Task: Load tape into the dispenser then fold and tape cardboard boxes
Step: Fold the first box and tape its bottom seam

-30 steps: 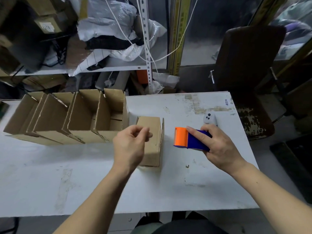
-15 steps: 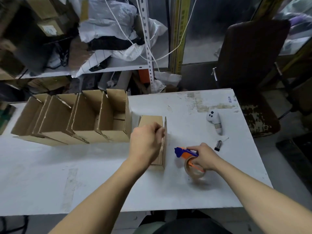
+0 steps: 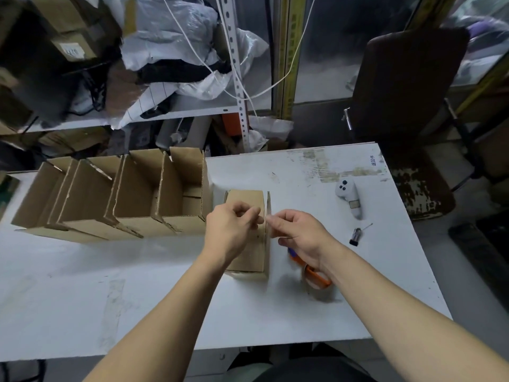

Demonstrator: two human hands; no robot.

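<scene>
We are curling both hands, left (image 3: 230,232) and right (image 3: 298,234), over the box (image 3: 249,255) mid-table; whether they are pinching tape, we cannot tell. The dispenser (image 3: 314,274) is lying beside it. Light, stiff cardboard: we are judging edges best for gripping.

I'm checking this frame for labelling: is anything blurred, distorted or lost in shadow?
Head view: wide-angle lens bends the table edges and shelving; left hand and right hand look slightly motion-soft; the tape dispenser is blurred and half hidden; soft shadows, dim background, no harsh glare.
</scene>
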